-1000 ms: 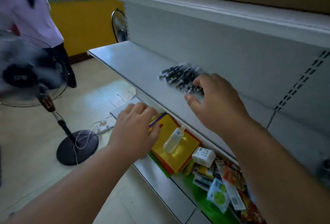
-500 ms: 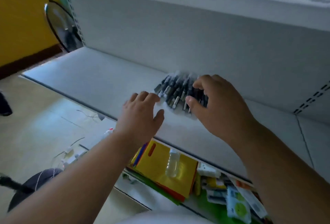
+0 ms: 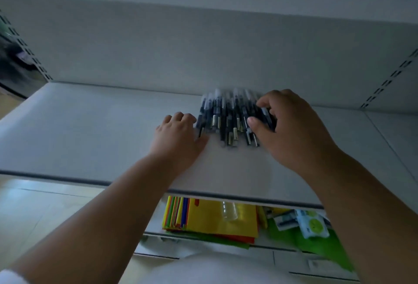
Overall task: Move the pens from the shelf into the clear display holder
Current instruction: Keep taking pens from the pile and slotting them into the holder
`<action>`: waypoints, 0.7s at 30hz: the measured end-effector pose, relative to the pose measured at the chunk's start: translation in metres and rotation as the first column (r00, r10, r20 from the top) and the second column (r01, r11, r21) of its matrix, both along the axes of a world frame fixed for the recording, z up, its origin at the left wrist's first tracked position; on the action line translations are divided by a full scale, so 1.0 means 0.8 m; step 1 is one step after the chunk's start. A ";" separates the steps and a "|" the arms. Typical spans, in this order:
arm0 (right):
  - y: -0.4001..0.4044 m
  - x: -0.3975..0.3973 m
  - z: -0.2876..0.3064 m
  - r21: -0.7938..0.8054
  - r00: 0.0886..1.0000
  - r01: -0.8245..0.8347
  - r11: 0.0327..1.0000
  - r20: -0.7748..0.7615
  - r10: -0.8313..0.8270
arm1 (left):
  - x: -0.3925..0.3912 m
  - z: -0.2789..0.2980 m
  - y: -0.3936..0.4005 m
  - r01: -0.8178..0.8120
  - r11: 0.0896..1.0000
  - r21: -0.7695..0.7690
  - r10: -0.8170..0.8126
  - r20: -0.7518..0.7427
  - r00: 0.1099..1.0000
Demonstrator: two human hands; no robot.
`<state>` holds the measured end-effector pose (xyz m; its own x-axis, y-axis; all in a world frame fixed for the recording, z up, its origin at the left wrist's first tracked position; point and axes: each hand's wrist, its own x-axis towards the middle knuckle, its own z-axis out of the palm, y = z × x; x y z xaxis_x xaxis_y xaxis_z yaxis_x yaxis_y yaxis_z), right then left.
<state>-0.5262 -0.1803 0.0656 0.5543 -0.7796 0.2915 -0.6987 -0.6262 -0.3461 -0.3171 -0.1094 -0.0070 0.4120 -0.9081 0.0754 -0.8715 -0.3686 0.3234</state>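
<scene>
Grey metal shelving fills the view: a flat shelf (image 3: pixel 90 129) with a plain back panel and a slotted upright at each side. Pens (image 3: pixel 228 118), dark-barrelled with pale clips and labels, lie in a loose heap on the shelf near the back panel, most running front to back; motion blur hides finer detail. The left hand (image 3: pixel 178 136) rests on the shelf at the left edge of the heap, fingers curled and touching the outermost pens; whether it grips any cannot be told. The right hand (image 3: pixel 287 129) sits over the right side of the heap, thumb and curled fingers closed on several pens. Both hands stay apart, with the heap between them. Below the shelf edge, a lower shelf carries a stack of coloured folders (image 3: pixel 210 220), a clear bottle (image 3: pixel 228 210) lying on the yellow top folder, and assorted packaged goods (image 3: pixel 303 222) to the right.
</scene>
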 end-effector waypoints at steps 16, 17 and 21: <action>0.008 -0.006 -0.022 -0.012 0.998 0.035 0.999 0.054 -0.034 | 0.014 0.016 -0.024 -0.047 0.986 0.161 0.028 0.115 0.993; 0.007 -0.008 -0.023 -0.011 0.998 0.035 0.999 0.058 -0.035 | 0.014 0.016 -0.020 -0.050 0.987 0.154 0.036 0.098 0.995; -0.001 -0.012 -0.031 -0.003 0.996 0.057 0.998 0.064 -0.057 | 0.017 0.017 0.005 -0.049 0.998 0.026 0.050 -0.004 0.999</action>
